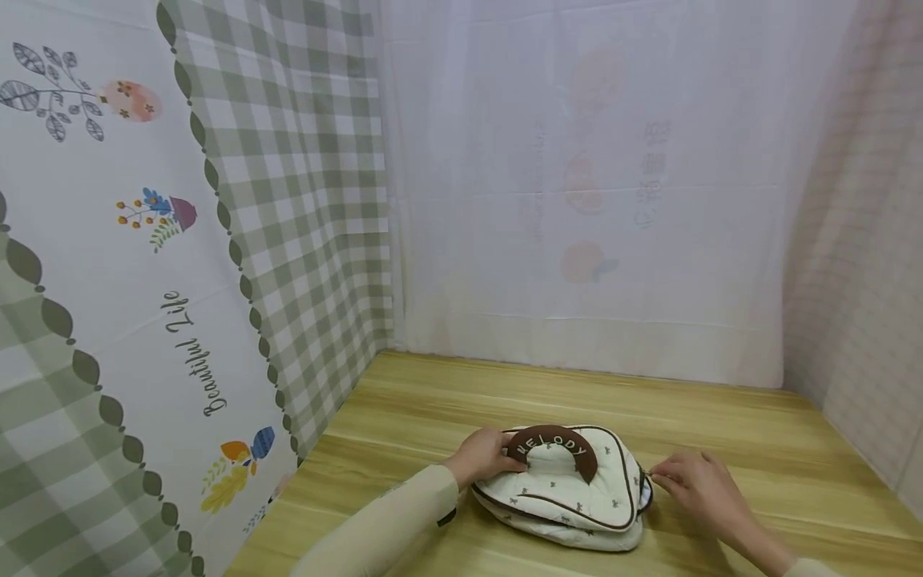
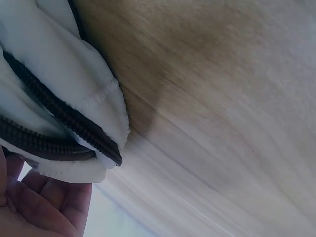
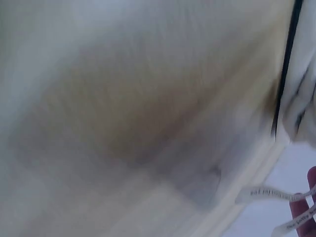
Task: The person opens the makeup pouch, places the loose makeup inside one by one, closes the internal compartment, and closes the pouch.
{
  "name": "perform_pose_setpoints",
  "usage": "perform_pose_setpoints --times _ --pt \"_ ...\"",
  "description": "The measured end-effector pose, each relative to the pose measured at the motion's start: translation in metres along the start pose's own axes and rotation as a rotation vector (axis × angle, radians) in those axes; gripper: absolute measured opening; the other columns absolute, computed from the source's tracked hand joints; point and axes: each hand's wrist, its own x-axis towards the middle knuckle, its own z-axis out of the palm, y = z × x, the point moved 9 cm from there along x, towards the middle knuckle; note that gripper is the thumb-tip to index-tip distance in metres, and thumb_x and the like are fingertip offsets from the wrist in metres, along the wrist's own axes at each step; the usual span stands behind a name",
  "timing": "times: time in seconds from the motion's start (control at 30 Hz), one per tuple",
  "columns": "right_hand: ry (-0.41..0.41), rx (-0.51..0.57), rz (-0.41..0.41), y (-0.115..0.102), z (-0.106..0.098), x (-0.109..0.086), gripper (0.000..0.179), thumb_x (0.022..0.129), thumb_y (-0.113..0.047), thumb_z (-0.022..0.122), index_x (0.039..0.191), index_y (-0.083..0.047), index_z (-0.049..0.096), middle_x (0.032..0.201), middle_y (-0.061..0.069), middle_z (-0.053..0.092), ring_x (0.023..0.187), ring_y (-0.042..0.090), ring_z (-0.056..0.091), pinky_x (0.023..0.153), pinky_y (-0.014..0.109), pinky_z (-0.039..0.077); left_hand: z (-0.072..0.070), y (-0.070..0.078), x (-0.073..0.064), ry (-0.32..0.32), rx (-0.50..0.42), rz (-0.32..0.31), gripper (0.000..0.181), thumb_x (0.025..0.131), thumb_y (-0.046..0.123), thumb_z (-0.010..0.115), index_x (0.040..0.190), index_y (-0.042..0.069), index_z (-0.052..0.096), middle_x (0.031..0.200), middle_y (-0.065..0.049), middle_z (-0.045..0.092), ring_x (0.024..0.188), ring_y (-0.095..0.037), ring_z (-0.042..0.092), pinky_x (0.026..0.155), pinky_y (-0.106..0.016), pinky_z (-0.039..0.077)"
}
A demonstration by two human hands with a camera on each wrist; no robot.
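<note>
A cream zip pouch [image 1: 555, 501] with a small bow print, brown piping and a brown curved "MELODY" patch [image 1: 551, 441] lies on the table. My left hand [image 1: 481, 458] grips its left side, the thumb at the patch. In the left wrist view, the fingers of the left hand [image 2: 47, 202] hold the pouch edge below two dark rows of zipper teeth [image 2: 61, 113], which stand apart. At the pouch's right end my right hand [image 1: 695, 481] pinches the zipper pull [image 1: 646, 474]. A pale printed ribbon [image 3: 269, 193] runs by the right fingertips [image 3: 299, 212] in the right wrist view.
The pouch sits near the front of a wood-grain table [image 1: 404, 401]. A green checked cloth [image 1: 310, 144] with plant prints hangs along the left side, and a whitish sheet [image 1: 469, 240] hangs behind the table. Another pale cloth [image 1: 858, 320] hangs on the right.
</note>
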Motion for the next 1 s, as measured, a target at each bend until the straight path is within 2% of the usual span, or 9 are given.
perform_pose_setpoints --times 0.23,0.43,0.53,0.67,0.77,0.83,0.9,1.0 --pt "0.111 0.001 -0.091 -0.023 -0.01 -0.026 0.018 0.065 -0.011 0.087 0.073 -0.023 0.076 0.075 -0.02 0.063 0.072 0.008 0.063 0.085 0.063 0.038 -0.003 0.004 -0.001 0.013 0.022 -0.011 0.021 0.082 0.037 0.081 0.093 0.021 0.075 0.071 0.011 0.067 0.06 -0.004 0.048 0.061 -0.021 0.042" --pt "0.125 0.038 -0.119 -0.034 -0.009 -0.041 0.022 0.06 -0.01 0.088 0.071 -0.023 0.074 0.076 -0.022 0.059 0.074 0.008 0.06 0.081 0.062 0.039 -0.005 0.005 -0.001 0.011 0.036 -0.018 0.02 0.082 0.037 0.081 0.088 0.02 0.074 0.069 0.012 0.065 0.06 -0.004 0.048 0.061 -0.021 0.041" --pt "0.086 0.03 -0.059 -0.033 -0.006 -0.04 0.018 0.065 -0.012 0.087 0.072 -0.022 0.075 0.075 -0.02 0.061 0.074 0.007 0.061 0.083 0.062 0.04 -0.004 0.003 -0.002 -0.006 0.01 -0.025 0.019 0.083 0.037 0.081 0.087 0.02 0.074 0.061 0.011 0.059 0.055 -0.004 0.043 0.057 -0.021 0.039" --pt "-0.05 0.082 0.117 -0.022 0.002 -0.036 0.006 0.077 -0.018 0.083 0.081 -0.02 0.078 0.08 -0.012 0.069 0.08 0.013 0.066 0.091 0.063 0.036 0.0 -0.002 -0.003 -0.062 -0.082 -0.057 0.018 0.084 0.036 0.08 0.084 0.02 0.072 0.055 0.01 0.052 0.049 -0.006 0.038 0.053 -0.022 0.036" --pt "-0.122 0.121 0.231 -0.015 0.007 -0.033 0.002 0.084 -0.021 0.078 0.086 -0.019 0.079 0.085 -0.006 0.074 0.085 0.02 0.069 0.095 0.061 0.037 0.001 -0.006 -0.004 -0.089 -0.132 -0.071 0.018 0.083 0.035 0.081 0.083 0.02 0.07 0.06 0.011 0.055 0.051 -0.007 0.041 0.054 -0.023 0.038" --pt "-0.12 0.118 0.25 -0.013 0.006 -0.029 0.003 0.086 -0.021 0.077 0.085 -0.021 0.08 0.087 -0.006 0.075 0.085 0.019 0.069 0.091 0.053 0.045 -0.001 -0.007 -0.005 -0.091 -0.156 -0.075 0.018 0.083 0.035 0.082 0.083 0.02 0.07 0.064 0.012 0.058 0.054 -0.007 0.044 0.055 -0.024 0.04" --pt "-0.1 0.103 0.238 -0.011 0.004 -0.024 0.004 0.085 -0.021 0.077 0.083 -0.023 0.08 0.086 -0.008 0.074 0.082 0.015 0.069 0.081 0.045 0.052 -0.003 -0.008 -0.005 -0.085 -0.162 -0.077 0.019 0.082 0.035 0.082 0.084 0.021 0.07 0.069 0.013 0.06 0.057 -0.007 0.047 0.056 -0.024 0.041" --pt "-0.071 0.077 0.206 -0.009 0.001 -0.013 0.005 0.083 -0.02 0.079 0.081 -0.024 0.079 0.083 -0.009 0.074 0.077 0.011 0.068 0.068 0.037 0.053 -0.008 -0.008 -0.006 -0.073 -0.171 -0.08 0.019 0.082 0.036 0.083 0.084 0.021 0.071 0.071 0.013 0.061 0.059 -0.006 0.049 0.057 -0.024 0.042"
